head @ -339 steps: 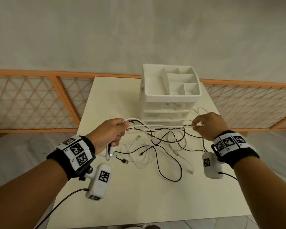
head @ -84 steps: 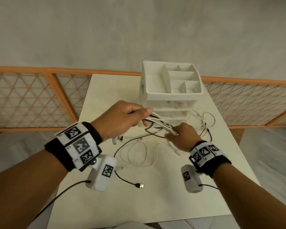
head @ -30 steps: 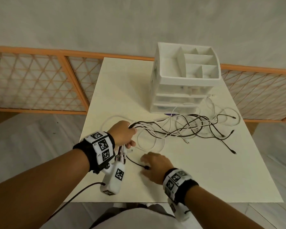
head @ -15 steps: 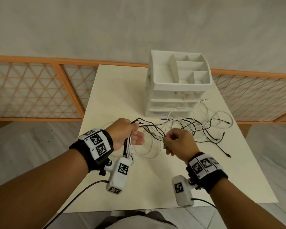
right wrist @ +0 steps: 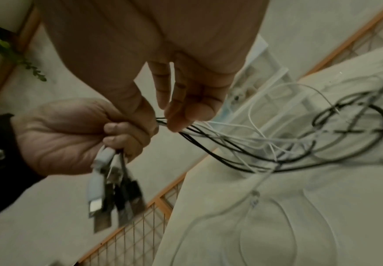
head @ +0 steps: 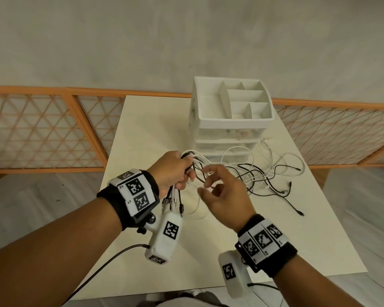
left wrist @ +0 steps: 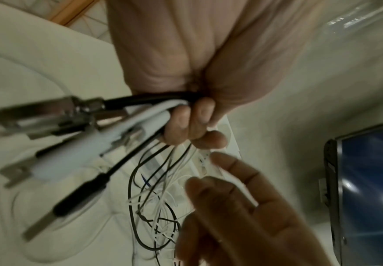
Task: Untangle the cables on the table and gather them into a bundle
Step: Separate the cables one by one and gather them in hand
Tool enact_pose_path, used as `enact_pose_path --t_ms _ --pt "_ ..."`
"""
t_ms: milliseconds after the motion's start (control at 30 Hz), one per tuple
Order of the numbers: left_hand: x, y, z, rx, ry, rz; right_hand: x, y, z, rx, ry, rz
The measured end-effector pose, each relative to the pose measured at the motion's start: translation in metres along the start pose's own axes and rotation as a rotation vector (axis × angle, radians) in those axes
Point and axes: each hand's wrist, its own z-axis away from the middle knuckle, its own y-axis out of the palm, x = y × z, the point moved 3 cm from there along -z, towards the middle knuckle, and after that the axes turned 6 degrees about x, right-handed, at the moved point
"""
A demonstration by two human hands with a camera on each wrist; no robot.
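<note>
My left hand (head: 185,173) grips the gathered ends of several black and white cables above the table. Their USB plugs (head: 173,203) hang below the fist, and they show blurred in the left wrist view too, as the plugs (left wrist: 49,118). From the fist the cables (head: 264,176) trail right into a loose tangle on the table. My right hand (head: 205,180) hovers just right of the left fist with fingers spread. In the right wrist view its fingertips (right wrist: 177,124) touch the strands (right wrist: 231,144) where they leave the left hand (right wrist: 72,136); nothing is pinched.
A white drawer organizer (head: 231,120) with open top compartments stands at the back of the cream table (head: 275,240), right behind the tangle. An orange lattice railing (head: 42,129) runs behind the table. A dark screen (left wrist: 368,180) shows in the left wrist view.
My right hand has opened its curled fingers and moved left, up to the left fist. The left hand still holds the cable ends, slightly higher.
</note>
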Motion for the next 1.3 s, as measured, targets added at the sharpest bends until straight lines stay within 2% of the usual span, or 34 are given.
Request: enact_pose_path --t_ms 133,267,333,400,467,567,633,700,733,800,833,900,967,1033,1100,1133,1167,1233,1300 --pt "-0.007 0.010 0.006 0.097 0.006 -0.114 0.016 0.000 -0.015 -0.044 -0.088 0.051" --pt "-0.013 0.009 0.006 0.097 0.017 -0.116 0.014 0.010 -0.020 -0.148 -0.069 -0.051" --pt "-0.015 0.005 0.008 0.121 0.018 -0.124 0.010 0.013 -0.020 -0.127 -0.067 -0.071" --pt "-0.017 0.004 0.011 0.155 0.041 -0.159 0.002 0.017 -0.024 -0.030 -0.031 -0.036" --pt "-0.026 0.000 0.013 0.149 0.112 -0.173 -0.022 0.024 -0.026 0.095 0.060 0.111" --pt "-0.049 -0.013 0.015 0.073 0.272 -0.097 -0.090 0.019 -0.013 0.275 0.363 0.413" --pt "-0.058 -0.025 0.016 0.030 0.332 -0.027 -0.125 0.002 0.001 0.289 0.581 0.404" --pt "-0.053 -0.032 0.015 -0.003 0.322 -0.092 -0.128 -0.025 0.002 0.217 0.657 0.394" --pt "-0.046 -0.034 0.013 -0.030 0.291 -0.199 -0.120 -0.042 -0.006 0.163 0.625 0.403" --pt "-0.028 -0.037 0.008 -0.106 0.219 -0.390 -0.089 -0.077 -0.024 -0.074 0.433 0.309" --pt "-0.020 -0.039 0.004 -0.142 0.192 -0.398 -0.066 -0.096 -0.031 -0.234 0.301 0.196" --pt "-0.008 -0.045 -0.003 -0.207 0.151 -0.266 -0.026 -0.131 -0.035 -0.521 0.084 -0.043" --pt "-0.006 -0.049 -0.005 -0.253 0.149 -0.116 -0.022 -0.149 -0.035 -0.622 0.056 -0.131" --pt "-0.011 -0.050 -0.004 -0.261 0.183 0.008 -0.055 -0.147 -0.032 -0.530 0.287 0.019" --pt "-0.021 -0.052 -0.002 -0.252 0.221 0.135 -0.106 -0.133 -0.021 -0.339 0.592 0.182" --pt "-0.024 -0.052 -0.001 -0.245 0.229 0.180 -0.124 -0.125 -0.014 -0.263 0.702 0.192" --pt "-0.027 -0.053 -0.001 -0.235 0.232 0.213 -0.133 -0.119 -0.010 -0.224 0.744 0.197" --pt "-0.029 -0.050 -0.002 -0.214 0.226 0.242 -0.122 -0.111 -0.012 -0.189 0.654 0.269" --pt "-0.027 -0.042 -0.003 -0.198 0.211 0.230 -0.082 -0.102 -0.017 -0.126 0.458 0.249"
